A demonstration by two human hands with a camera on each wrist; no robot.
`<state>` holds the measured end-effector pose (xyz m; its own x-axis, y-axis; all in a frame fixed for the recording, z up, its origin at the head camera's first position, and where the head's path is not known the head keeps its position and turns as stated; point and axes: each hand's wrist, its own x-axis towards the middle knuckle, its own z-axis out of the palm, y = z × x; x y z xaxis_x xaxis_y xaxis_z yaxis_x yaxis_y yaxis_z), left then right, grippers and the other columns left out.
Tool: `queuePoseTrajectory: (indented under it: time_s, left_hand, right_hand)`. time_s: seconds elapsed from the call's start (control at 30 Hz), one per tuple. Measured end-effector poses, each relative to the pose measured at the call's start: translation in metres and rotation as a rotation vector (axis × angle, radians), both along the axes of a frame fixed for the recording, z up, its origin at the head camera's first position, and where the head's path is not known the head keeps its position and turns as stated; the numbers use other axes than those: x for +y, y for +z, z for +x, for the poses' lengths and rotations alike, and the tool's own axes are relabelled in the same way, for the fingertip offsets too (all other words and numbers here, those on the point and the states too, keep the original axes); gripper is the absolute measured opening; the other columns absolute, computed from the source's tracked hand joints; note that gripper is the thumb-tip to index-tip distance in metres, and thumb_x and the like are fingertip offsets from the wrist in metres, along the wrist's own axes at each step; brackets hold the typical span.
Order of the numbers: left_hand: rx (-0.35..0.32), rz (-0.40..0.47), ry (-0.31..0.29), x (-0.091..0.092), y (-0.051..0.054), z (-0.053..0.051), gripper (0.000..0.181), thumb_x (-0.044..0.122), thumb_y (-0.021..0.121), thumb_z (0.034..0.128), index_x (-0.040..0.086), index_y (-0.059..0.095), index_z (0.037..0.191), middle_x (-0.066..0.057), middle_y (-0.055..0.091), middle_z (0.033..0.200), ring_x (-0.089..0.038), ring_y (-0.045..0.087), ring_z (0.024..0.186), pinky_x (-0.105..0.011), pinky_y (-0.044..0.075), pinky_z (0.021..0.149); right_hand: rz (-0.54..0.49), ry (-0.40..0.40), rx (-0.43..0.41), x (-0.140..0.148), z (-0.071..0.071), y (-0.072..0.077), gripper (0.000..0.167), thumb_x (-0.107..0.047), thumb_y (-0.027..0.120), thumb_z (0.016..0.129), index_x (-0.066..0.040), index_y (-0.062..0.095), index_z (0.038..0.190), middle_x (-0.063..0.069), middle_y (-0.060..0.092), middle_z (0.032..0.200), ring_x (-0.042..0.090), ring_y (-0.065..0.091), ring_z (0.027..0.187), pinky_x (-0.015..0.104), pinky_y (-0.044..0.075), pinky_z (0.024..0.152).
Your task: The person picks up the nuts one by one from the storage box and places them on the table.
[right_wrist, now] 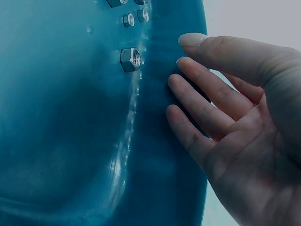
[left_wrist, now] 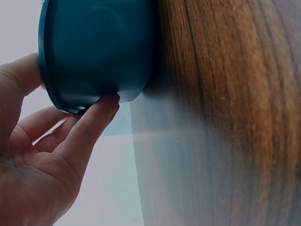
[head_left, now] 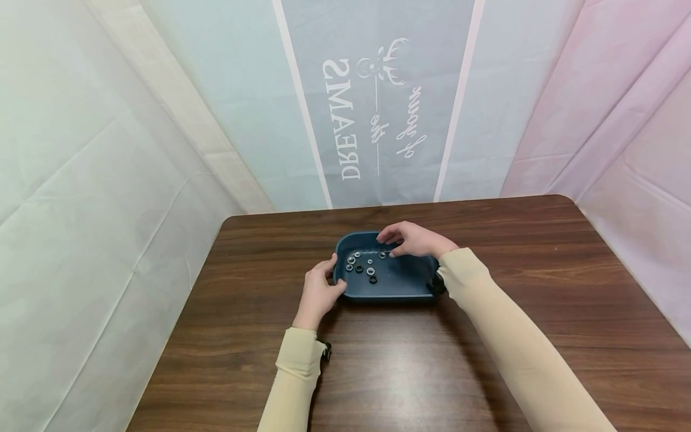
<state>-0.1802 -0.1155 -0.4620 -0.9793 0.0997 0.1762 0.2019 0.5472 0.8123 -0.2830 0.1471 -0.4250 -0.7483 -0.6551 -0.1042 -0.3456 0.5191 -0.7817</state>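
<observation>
brown wood table (head_left: 399,372), pale cloth walls (head_left: 97,180), left grip (head_left: 317,291) grasping tray (head_left: 402,279), right grip (head_left: 418,239) loose

Hanging cloth (head_left: 396,189) | we read white lettering (head_left: 342,120), turned sideways: "DREAMS", "the", "of your" | we saw a white deer's head (head_left: 366,68) with antlers above "the", same cloth

tray (left_wrist: 99,47) cropped in wrist views, sleeves (head_left: 294,375) cut off below
</observation>
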Motion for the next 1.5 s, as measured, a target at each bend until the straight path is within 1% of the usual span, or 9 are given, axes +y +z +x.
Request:
queuePoseTrajectory:
  time_s: [0.37,0.63,0.8,1.0,1.2,1.33,1.5]
  left_hand:
    - [0.003,-0.009,0.013,-0.001,0.0,0.001,0.061,-0.003,0.066,0.0791,0.0,0.049,0.137,-0.016,0.059,0.126,-0.023,0.063,0.1,-0.032,0.051,0.076]
    - [0.019,-0.012,0.017,-0.001,-0.001,0.001,0.06,-0.004,0.066,0.0784,-0.001,0.05,0.136,-0.017,0.059,0.125,-0.025,0.064,0.099,-0.034,0.052,0.076]
    - [0.014,-0.01,0.018,-0.001,-0.003,0.002,0.06,-0.005,0.066,0.0787,-0.001,0.05,0.137,-0.017,0.059,0.125,-0.025,0.064,0.1,-0.034,0.052,0.078]
    - [0.01,-0.009,0.02,0.0,-0.003,0.002,0.061,-0.004,0.066,0.0786,0.0,0.05,0.137,-0.016,0.059,0.125,-0.025,0.064,0.099,-0.033,0.052,0.075]
    - [0.018,-0.013,0.017,0.001,-0.005,0.002,0.061,-0.004,0.066,0.0781,-0.001,0.05,0.136,-0.016,0.06,0.123,-0.022,0.064,0.097,-0.032,0.052,0.074]
    - [0.011,-0.021,0.032,0.002,-0.006,0.002,0.06,-0.003,0.066,0.0782,0.0,0.05,0.136,-0.014,0.06,0.123,-0.019,0.064,0.096,-0.03,0.051,0.072]
    - [0.005,-0.027,0.048,0.005,-0.005,0.004,0.061,-0.003,0.065,0.0781,0.001,0.05,0.137,-0.013,0.058,0.126,-0.021,0.063,0.098,-0.031,0.052,0.074]
  right_hand:
    - [-0.008,0.02,-0.024,-0.003,-0.001,0.001,0.043,0.006,0.065,0.085,0.004,0.056,0.128,0.017,0.058,0.126,0.032,0.052,0.118,0.045,0.042,0.098]
    - [-0.005,0.037,-0.037,-0.006,-0.006,-0.005,0.043,0.007,0.063,0.086,0.003,0.056,0.128,0.014,0.058,0.126,0.03,0.052,0.118,0.044,0.042,0.098]
    - [-0.004,0.045,-0.038,-0.006,-0.008,-0.007,0.042,0.007,0.063,0.086,0.002,0.057,0.128,0.014,0.059,0.125,0.03,0.053,0.117,0.044,0.042,0.097]
    - [-0.013,0.055,-0.048,-0.006,-0.008,-0.009,0.043,0.007,0.062,0.087,0.003,0.056,0.129,0.015,0.059,0.125,0.03,0.053,0.117,0.044,0.042,0.097]
    - [-0.01,0.06,-0.072,-0.005,-0.008,-0.015,0.043,0.006,0.063,0.087,0.002,0.056,0.13,0.012,0.059,0.125,0.027,0.054,0.116,0.042,0.044,0.095]
    - [-0.014,0.074,-0.081,-0.003,-0.008,-0.02,0.044,0.006,0.063,0.087,0.001,0.055,0.131,0.012,0.059,0.126,0.028,0.053,0.117,0.042,0.044,0.095]
    - [-0.022,0.091,-0.092,-0.001,-0.009,-0.026,0.046,0.007,0.062,0.087,0.002,0.054,0.131,0.014,0.058,0.127,0.028,0.053,0.118,0.044,0.044,0.095]
